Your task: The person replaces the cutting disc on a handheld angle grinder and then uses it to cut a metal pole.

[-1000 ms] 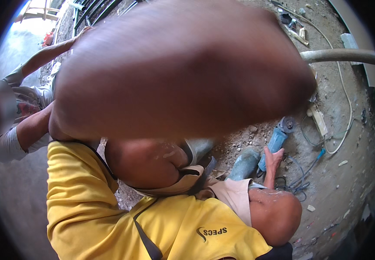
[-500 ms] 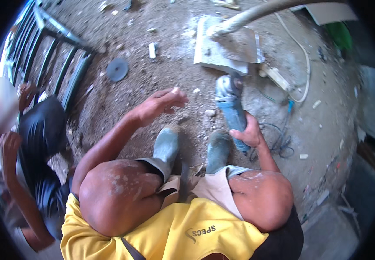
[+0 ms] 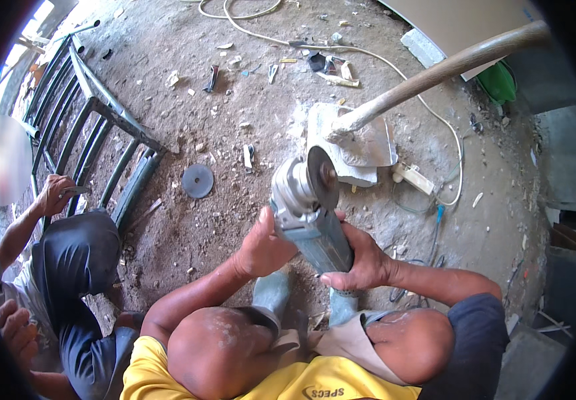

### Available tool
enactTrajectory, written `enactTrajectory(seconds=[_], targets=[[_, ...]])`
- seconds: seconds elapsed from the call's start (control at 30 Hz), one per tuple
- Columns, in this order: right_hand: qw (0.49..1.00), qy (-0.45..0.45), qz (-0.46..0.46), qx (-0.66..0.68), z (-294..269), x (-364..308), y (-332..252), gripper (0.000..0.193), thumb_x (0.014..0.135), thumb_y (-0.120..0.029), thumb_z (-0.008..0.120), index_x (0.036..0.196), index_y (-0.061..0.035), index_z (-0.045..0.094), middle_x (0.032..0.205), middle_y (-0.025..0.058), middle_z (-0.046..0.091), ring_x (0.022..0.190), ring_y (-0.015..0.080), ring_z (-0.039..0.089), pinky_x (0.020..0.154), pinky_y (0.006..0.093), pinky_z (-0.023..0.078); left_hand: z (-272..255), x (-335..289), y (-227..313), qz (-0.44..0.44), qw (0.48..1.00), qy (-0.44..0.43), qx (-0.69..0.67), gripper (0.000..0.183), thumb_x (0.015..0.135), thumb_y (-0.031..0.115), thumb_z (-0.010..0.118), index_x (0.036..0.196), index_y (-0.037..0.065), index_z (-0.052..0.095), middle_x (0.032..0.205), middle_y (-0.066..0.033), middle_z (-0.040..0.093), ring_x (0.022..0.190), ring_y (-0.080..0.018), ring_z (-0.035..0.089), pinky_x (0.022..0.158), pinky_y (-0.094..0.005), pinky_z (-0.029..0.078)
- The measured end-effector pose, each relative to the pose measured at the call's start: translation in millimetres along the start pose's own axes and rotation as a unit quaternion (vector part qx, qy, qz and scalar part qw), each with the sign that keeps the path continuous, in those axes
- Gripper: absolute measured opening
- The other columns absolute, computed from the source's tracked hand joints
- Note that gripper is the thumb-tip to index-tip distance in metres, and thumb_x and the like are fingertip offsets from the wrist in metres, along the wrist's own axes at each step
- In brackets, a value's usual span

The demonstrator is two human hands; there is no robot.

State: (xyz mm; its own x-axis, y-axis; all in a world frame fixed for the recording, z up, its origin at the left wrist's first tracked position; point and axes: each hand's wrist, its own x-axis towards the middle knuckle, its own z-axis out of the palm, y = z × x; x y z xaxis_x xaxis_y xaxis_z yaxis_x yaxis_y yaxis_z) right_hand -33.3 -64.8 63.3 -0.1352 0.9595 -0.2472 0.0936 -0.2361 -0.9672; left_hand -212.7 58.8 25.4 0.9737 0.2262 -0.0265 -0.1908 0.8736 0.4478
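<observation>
An angle grinder (image 3: 316, 243) with a blue-grey body and metal head is raised in front of my knees, a dark thin disc (image 3: 322, 179) fitted at its upper right side. My right hand (image 3: 365, 259) is wrapped round the rear of the body. At the other side my left hand (image 3: 261, 247) holds the grinder near its head, thumb upward; its fingertips are hidden behind the tool. On the dirt floor to the left lies a loose grey round disc (image 3: 198, 181) with a centre hole.
A sledgehammer's wooden handle (image 3: 454, 67) slants up from a pale block (image 3: 358, 175). Beside it lie a white power strip (image 3: 414, 180) and a long cable (image 3: 446, 123). A green metal frame (image 3: 131, 183) lies at left, where a person's hand (image 3: 56, 193) holds a small tool.
The grinder has risen toward me and its disc now shows. My left hand has come from open air to the grinder's side. The view has shifted, showing more of the far floor.
</observation>
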Motion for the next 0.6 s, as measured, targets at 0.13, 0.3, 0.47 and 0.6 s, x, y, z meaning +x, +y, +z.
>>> enactTrajectory(seconds=[0.13, 0.3, 0.47, 0.6], targets=[[0.998, 0.001, 0.042, 0.056, 6, 11, 0, 0.091, 0.072, -0.034, 0.078, 0.142, 0.0036, 0.035, 0.129, 0.0128, 0.048, 0.12, 0.0217, 0.047, 0.104, 0.0379, 0.04, 3, 0, 9, -0.017, 0.996, 0.054, -0.062, 0.093, 0.091, 0.079, 0.02, 0.151, 0.009, 0.033, 0.149, -0.0169, 0.043, 0.138, -0.0317, 0.041, 0.115, -0.0517, 0.028], [0.988, -0.026, 0.049, 0.146, 17, 24, 8, 0.089, 0.07, -0.035, 0.079, 0.139, 0.004, 0.038, 0.127, 0.0117, 0.051, 0.116, 0.0195, 0.05, 0.101, 0.0365, 0.041, -5, -8, 13, -0.004, 0.992, 0.094, -0.085, 0.085, 0.092, 0.074, 0.029, 0.147, 0.01, 0.038, 0.14, -0.0182, 0.053, 0.129, -0.0326, 0.051, 0.112, -0.0515, 0.033], [0.94, -0.127, 0.149, 0.279, 15, 28, 20, 0.084, 0.066, -0.032, 0.08, 0.133, 0.0032, 0.045, 0.125, 0.0131, 0.053, 0.111, 0.0205, 0.057, 0.096, 0.0381, 0.047, -8, -13, 11, -0.003, 0.989, 0.13, -0.076, 0.074, 0.09, 0.062, 0.049, 0.143, 0.011, 0.042, 0.131, -0.0189, 0.058, 0.122, -0.0323, 0.056, 0.107, -0.0508, 0.038], [0.941, -0.161, 0.112, 0.276, 17, 31, 30, 0.077, 0.079, -0.031, 0.077, 0.139, 0.0006, 0.04, 0.122, 0.0129, 0.057, 0.116, 0.0217, 0.055, 0.103, 0.0386, 0.043, -9, -17, 7, 0.003, 0.986, 0.156, -0.063, 0.072, 0.09, 0.061, 0.052, 0.141, 0.011, 0.044, 0.125, -0.0177, 0.061, 0.118, -0.031, 0.059, 0.105, -0.0499, 0.041]])
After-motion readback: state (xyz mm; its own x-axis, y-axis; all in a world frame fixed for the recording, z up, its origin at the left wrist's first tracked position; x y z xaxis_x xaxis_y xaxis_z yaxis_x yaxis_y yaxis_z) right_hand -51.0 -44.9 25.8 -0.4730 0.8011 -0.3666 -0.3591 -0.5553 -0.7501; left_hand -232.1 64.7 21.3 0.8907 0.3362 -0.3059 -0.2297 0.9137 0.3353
